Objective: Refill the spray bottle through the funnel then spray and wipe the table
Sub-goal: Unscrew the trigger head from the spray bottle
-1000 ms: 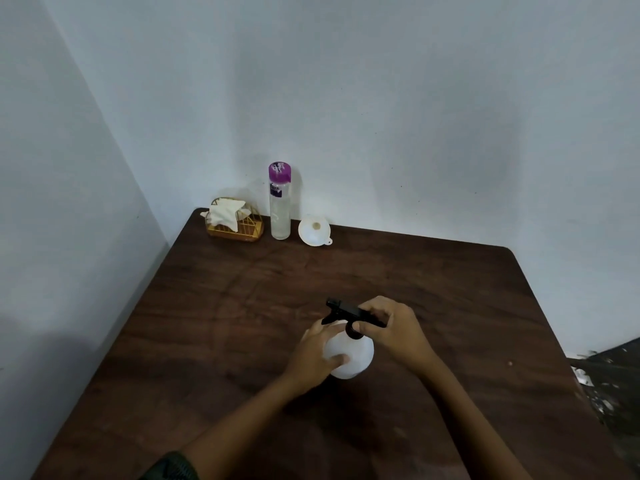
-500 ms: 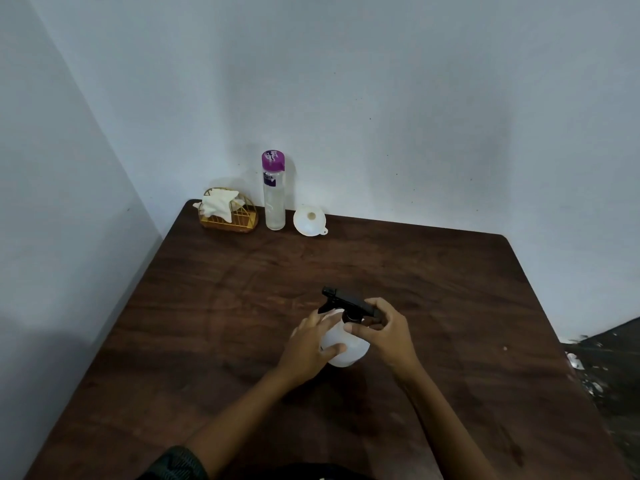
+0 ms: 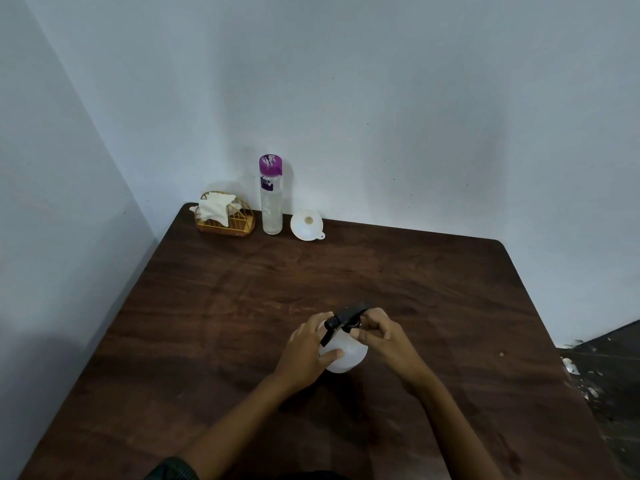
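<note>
Now spray bottle [image 3: 344, 353] between fingers [image 3: 330, 356].

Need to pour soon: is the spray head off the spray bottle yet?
Not yet: the black spray head sits on the spray bottle, pinched by the right hand.

The worktop [image 3: 214, 306] is dark wood-grain with a dull sheen. The spray bottle [image 3: 344, 355] is translucent white plastic with a matt black trigger head [image 3: 346, 317]. The gold wire basket [image 3: 239, 221] holds soft white cloth [image 3: 214, 207]; the funnel [image 3: 306, 225] is smooth white plastic.
</note>
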Motion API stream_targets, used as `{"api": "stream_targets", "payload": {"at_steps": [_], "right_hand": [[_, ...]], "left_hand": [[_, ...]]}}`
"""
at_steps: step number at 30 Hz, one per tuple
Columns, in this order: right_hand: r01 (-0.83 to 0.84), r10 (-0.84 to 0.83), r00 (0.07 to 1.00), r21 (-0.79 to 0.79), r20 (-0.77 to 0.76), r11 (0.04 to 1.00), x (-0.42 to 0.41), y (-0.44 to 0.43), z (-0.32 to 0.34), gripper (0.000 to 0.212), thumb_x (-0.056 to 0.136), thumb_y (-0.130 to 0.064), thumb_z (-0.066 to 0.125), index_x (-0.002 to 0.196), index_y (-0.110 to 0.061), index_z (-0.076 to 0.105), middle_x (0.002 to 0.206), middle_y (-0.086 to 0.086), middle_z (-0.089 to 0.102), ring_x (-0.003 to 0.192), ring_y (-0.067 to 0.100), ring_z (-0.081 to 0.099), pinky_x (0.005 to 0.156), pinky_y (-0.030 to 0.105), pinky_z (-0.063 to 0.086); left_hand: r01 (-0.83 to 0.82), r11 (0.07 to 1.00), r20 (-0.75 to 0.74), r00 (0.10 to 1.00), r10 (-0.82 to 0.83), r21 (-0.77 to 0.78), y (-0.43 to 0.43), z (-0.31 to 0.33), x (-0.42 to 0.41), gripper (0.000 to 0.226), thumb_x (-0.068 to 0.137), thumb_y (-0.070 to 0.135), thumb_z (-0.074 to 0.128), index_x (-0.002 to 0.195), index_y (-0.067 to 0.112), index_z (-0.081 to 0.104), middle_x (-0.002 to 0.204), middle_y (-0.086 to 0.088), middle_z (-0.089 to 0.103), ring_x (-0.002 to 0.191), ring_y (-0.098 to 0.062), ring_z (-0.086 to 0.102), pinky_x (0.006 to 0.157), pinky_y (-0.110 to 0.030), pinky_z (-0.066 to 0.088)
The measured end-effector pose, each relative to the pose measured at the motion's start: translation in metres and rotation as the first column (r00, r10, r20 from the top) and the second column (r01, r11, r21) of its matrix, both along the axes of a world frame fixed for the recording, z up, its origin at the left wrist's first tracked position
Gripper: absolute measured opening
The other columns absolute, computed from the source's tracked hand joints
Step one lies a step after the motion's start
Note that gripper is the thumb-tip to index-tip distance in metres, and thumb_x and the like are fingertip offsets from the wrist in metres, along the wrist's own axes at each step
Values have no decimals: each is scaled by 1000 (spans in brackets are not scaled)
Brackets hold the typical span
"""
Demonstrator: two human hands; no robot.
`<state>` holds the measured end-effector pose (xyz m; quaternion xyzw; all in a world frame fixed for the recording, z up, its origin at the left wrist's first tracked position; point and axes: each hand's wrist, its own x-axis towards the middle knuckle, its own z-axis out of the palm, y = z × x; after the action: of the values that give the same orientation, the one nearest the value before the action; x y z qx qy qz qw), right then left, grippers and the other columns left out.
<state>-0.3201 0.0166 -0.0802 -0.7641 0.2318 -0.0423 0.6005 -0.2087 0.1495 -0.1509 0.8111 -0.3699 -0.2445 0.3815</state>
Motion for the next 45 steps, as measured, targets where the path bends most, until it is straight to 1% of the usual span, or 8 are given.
{"api": "stream_targets", "payload": {"at_steps": [4,8,12,18,25,34,38,45], "right_hand": [[100,-100,993,15,55,995,7,9,1,34,77,-9,74,105,-23,61,107,-1,62,99,11,61,82,25,50],[218,-213,969,-25,123,976,12,16,-7,26,75,-7,75,93,-20,62,97,3,67,92,17,63,80,32,52],[162,-157,981,-32,116,986,6,14,-6,24,81,-12,69,93,-31,62,106,7,61,100,18,60,87,33,50],[94,-95,994,7,51,996,3,16,-5,26,89,-12,58,110,-27,60,120,0,52,113,13,52,99,30,43],[224,-224,965,14,136,974,8,18,-6,27,78,-7,73,100,-15,60,100,0,67,92,10,64,78,25,51],[114,-118,991,61,66,992,0,16,-5,31,79,-28,56,109,-29,61,117,1,58,110,12,55,94,32,46],[157,-162,981,52,110,986,3,18,-3,23,85,-16,66,104,-28,59,109,-3,62,101,5,59,84,20,48],[169,-169,977,17,131,986,4,13,-5,22,84,-12,67,103,-21,61,104,-2,66,96,8,62,82,25,49]], "left_hand": [[-11,1000,8,1000,11,-19,0,-3,-2,65,82,38,66,138,26,36,139,11,43,126,-10,41,108,-39,35],[1,1000,12,1000,-1,-3,0,-2,-2,66,84,39,64,141,26,34,141,10,41,129,-12,40,109,-39,33],[34,999,35,999,-33,-8,-1,-1,-2,64,85,36,64,141,24,34,142,8,41,128,-13,41,108,-42,34],[16,1000,10,1000,-16,-13,0,-3,-2,64,83,38,65,139,24,36,139,10,42,126,-13,43,108,-43,34],[8,1000,10,1000,-8,-13,-1,-3,-2,63,84,37,64,139,26,36,140,12,41,127,-12,41,109,-41,34],[37,999,24,999,-37,-9,0,0,0,64,84,36,64,140,25,35,143,11,39,130,-11,39,110,-44,31],[4,1000,-15,1000,-4,-15,0,-4,0,65,81,39,66,138,29,36,139,14,42,127,-9,42,109,-45,34],[64,998,63,996,-65,28,1,5,-1,62,87,34,61,141,27,33,147,9,34,134,-11,33,114,-44,26]]}}
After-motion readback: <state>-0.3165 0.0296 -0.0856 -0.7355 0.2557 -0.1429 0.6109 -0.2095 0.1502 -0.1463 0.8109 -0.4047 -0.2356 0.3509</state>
